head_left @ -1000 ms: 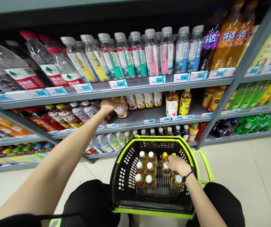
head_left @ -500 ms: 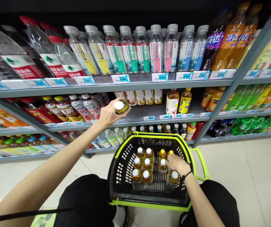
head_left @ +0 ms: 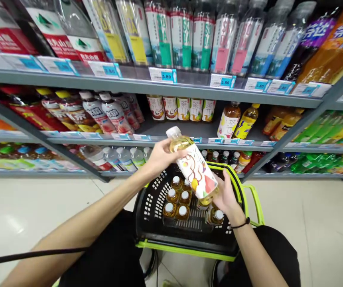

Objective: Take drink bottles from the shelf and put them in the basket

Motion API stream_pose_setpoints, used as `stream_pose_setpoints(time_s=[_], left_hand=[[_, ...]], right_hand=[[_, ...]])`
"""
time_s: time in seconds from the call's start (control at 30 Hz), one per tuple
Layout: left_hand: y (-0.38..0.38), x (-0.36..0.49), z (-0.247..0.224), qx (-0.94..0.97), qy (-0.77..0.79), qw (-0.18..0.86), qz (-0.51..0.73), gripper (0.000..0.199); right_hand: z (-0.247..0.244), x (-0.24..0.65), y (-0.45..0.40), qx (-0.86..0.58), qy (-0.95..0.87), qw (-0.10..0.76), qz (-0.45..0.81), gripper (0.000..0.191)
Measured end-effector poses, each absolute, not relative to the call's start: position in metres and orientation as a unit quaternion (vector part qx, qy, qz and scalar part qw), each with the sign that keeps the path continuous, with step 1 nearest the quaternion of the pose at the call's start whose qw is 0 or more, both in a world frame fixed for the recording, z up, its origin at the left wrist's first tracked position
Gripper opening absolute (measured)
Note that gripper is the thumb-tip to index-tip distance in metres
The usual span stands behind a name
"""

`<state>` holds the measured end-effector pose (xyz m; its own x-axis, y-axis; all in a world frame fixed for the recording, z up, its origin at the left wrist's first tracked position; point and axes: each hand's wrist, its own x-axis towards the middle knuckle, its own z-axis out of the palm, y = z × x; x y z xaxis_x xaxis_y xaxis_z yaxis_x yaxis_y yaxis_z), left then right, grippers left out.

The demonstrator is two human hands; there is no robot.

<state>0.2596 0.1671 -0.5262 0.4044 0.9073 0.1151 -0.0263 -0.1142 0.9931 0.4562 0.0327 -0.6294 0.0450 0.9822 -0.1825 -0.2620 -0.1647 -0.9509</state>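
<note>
A bottle of yellow drink [head_left: 196, 169] with a white patterned label and white cap is tilted above the basket, cap to the upper left. My left hand [head_left: 166, 156] is closed round its neck end. My right hand [head_left: 225, 193] is at its base, thumb raised and fingers partly hidden behind it. Below stands the black basket [head_left: 186, 239] with a lime-green rim. Several white-capped bottles [head_left: 182, 212] stand in its left part, and another one [head_left: 218, 216] is at the right below my right hand.
Shelves of drinks run across the view. On the middle shelf [head_left: 171, 128] stand white-labelled tea bottles [head_left: 196, 109] and a yellow-labelled bottle [head_left: 246, 121]. Soda bottles [head_left: 159, 36] fill the shelf above. The basket's green handle [head_left: 257, 205] sticks out to the right.
My left hand has brought the bottle right and down from near the shelf to above the basket. My right hand has risen out of the basket to the bottle's base. The view has tilted down.
</note>
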Motion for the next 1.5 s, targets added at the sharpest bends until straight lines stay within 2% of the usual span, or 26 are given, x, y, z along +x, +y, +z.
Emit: stream_pose_setpoints(time_s=[0.13,0.3,0.47,0.7,1.07,1.2,1.33,1.43,1.5], left_hand=[[0.160,0.254,-0.578,0.591,0.348,0.614,0.391,0.068],[0.163,0.244,-0.610,0.610,0.349,0.618,0.351,0.063],[0.157,0.236,-0.602,0.614,0.352,0.604,0.366,0.064],[0.145,0.231,-0.596,0.632,0.361,0.574,0.375,0.065],[0.131,0.238,-0.599,0.700,0.301,0.529,0.372,0.062],[0.133,0.236,-0.595,0.713,0.295,0.520,0.366,0.063],[0.137,0.232,-0.586,0.744,0.234,0.511,0.361,0.061],[0.136,0.230,-0.580,0.745,0.159,0.543,0.354,0.070],[0.135,0.228,-0.577,0.735,0.113,0.576,0.339,0.076]], right_hand=[[-0.650,0.437,0.024,-0.484,-0.374,0.533,0.584,0.067],[-0.673,0.413,0.027,-0.510,-0.394,0.516,0.564,0.064],[-0.669,0.408,0.030,-0.518,-0.440,0.512,0.526,0.055],[-0.666,0.399,0.025,-0.544,-0.479,0.487,0.487,0.056],[-0.683,0.401,0.016,-0.570,-0.489,0.497,0.435,0.059],[-0.679,0.395,0.016,-0.561,-0.478,0.516,0.437,0.054],[-0.677,0.394,0.017,-0.528,-0.459,0.522,0.488,0.061],[-0.683,0.398,0.014,-0.446,-0.435,0.524,0.580,0.059],[-0.689,0.401,0.010,-0.404,-0.400,0.531,0.629,0.064]])
